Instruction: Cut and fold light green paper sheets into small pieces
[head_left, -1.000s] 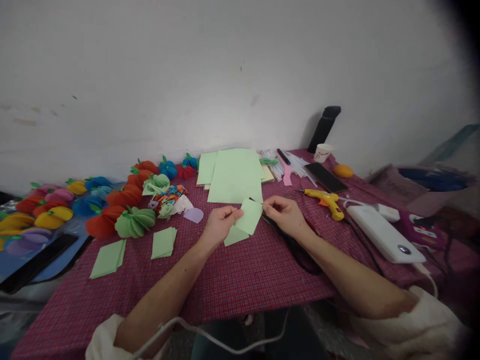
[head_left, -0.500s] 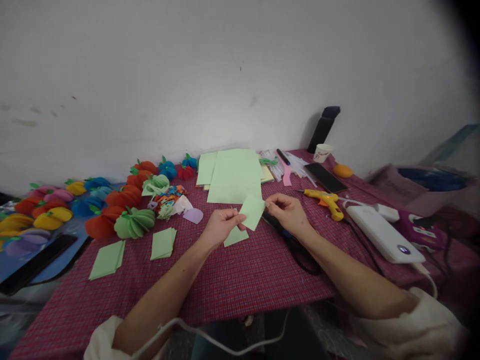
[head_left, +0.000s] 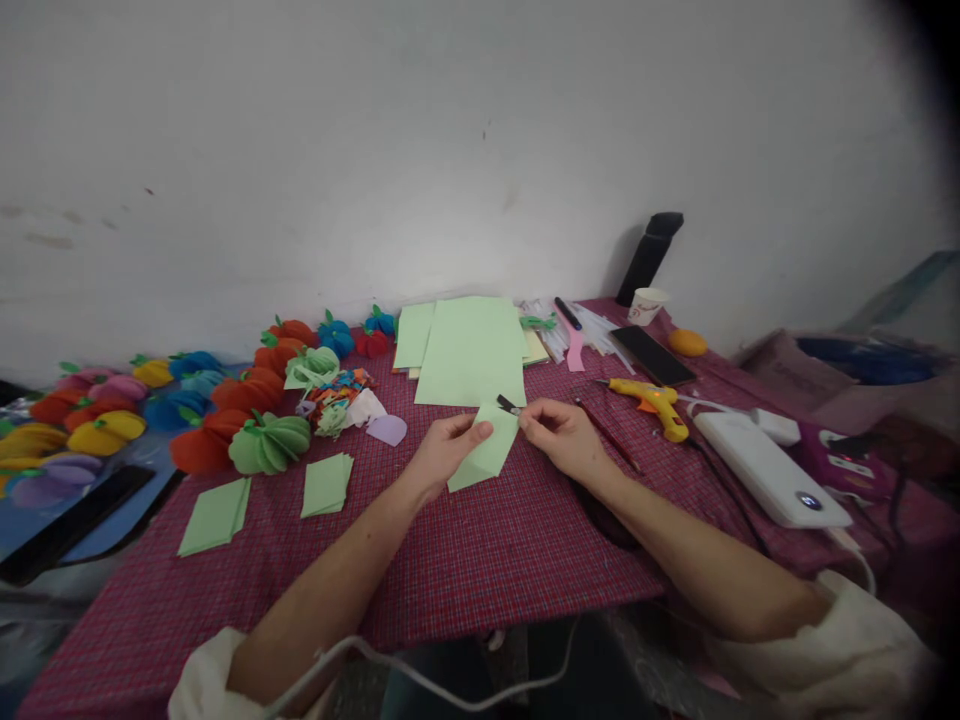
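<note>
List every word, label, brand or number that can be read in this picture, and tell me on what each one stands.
No text here can be read.
On the paper cup: a reddish print, too small and blurred to read.
On the white power bank: no label shows.
On the green paper piece, held by the left hand while the right hand holds a small dark tool: nothing, it is blank.
</note>
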